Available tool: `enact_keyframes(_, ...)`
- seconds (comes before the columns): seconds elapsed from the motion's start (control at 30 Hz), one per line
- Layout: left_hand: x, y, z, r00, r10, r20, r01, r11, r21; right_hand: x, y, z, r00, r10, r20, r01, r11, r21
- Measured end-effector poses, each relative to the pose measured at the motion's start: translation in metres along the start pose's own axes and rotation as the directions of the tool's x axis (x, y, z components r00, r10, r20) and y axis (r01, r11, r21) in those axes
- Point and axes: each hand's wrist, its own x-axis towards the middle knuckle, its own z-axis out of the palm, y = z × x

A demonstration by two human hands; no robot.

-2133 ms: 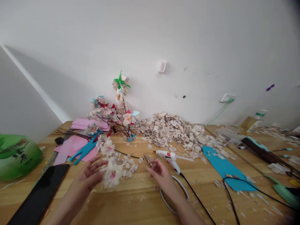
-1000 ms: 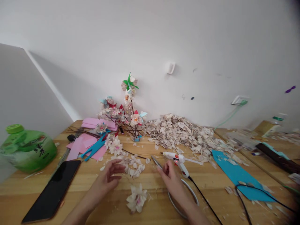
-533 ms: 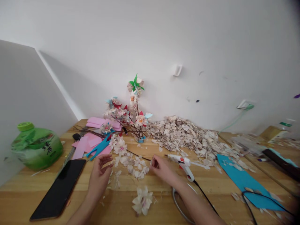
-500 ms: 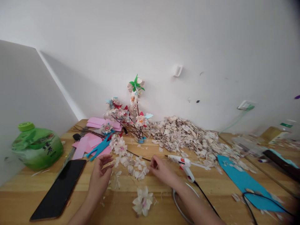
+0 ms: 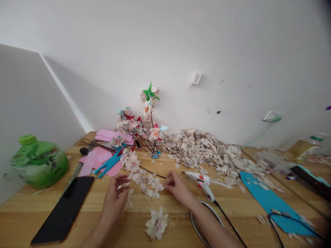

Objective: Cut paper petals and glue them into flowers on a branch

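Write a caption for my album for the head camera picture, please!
Left hand and right hand flank loose white petals, with a flower in front and a glue gun nearby.

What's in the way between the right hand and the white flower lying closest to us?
Nothing that I can see. Between the right hand and the white flower there's just wooden tabletop. The loose petals lie left of that path, and the glue gun lies right of it.

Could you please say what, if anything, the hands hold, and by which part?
The left hand is open, with nothing visibly held. The right hand is curled near the dark stem; whether it pinches anything cannot be told.
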Motion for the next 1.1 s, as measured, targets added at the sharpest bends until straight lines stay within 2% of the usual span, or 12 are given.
enact_keyframes(0.13,-0.008,-0.004,0.007,0.998,0.013,0.064,-0.016,0.999,0.041,-0.014,-0.015,-0.004,0.999,0.043,0.028,-0.049,0.974,0.220)
enact_keyframes(0.23,-0.019,-0.003,0.017,0.978,0.008,0.208,-0.025,0.996,0.080,-0.026,-0.027,-0.004,0.984,0.099,0.147,-0.149,0.909,0.389)
enact_keyframes(0.37,-0.030,0.008,0.029,0.882,-0.039,0.469,0.024,0.999,0.038,-0.039,-0.036,-0.002,0.921,0.167,0.353,-0.338,0.793,0.506)
enact_keyframes(0.47,-0.035,0.017,0.034,0.831,-0.032,0.555,0.045,0.999,-0.009,-0.045,-0.039,0.000,0.855,0.194,0.482,-0.449,0.742,0.498)
enact_keyframes(0.57,-0.037,0.022,0.037,0.790,-0.022,0.613,0.072,0.996,-0.057,-0.047,-0.043,0.001,0.813,0.193,0.550,-0.494,0.729,0.474)
enact_keyframes(0.67,-0.039,0.021,0.040,0.763,-0.063,0.643,0.163,0.982,-0.098,-0.048,-0.048,0.000,0.806,0.172,0.566,-0.492,0.727,0.480)
enact_keyframes(0.77,-0.040,0.017,0.047,0.772,-0.089,0.630,0.277,0.938,-0.207,-0.051,-0.052,-0.001,0.806,0.149,0.573,-0.483,0.725,0.491)
enact_keyframes(0.83,-0.039,0.014,0.050,0.784,-0.122,0.609,0.362,0.886,-0.290,-0.054,-0.054,-0.002,0.852,0.127,0.508,-0.421,0.744,0.519)
enact_keyframes(0.93,-0.037,0.011,0.053,0.804,-0.179,0.567,0.432,0.832,-0.349,-0.058,-0.057,-0.003,0.931,0.033,0.364,-0.248,0.789,0.562)
enact_keyframes(1.1,-0.030,0.008,0.049,0.818,-0.270,0.508,0.466,0.829,-0.309,-0.062,-0.061,-0.004,0.957,-0.094,0.275,-0.087,0.812,0.578)
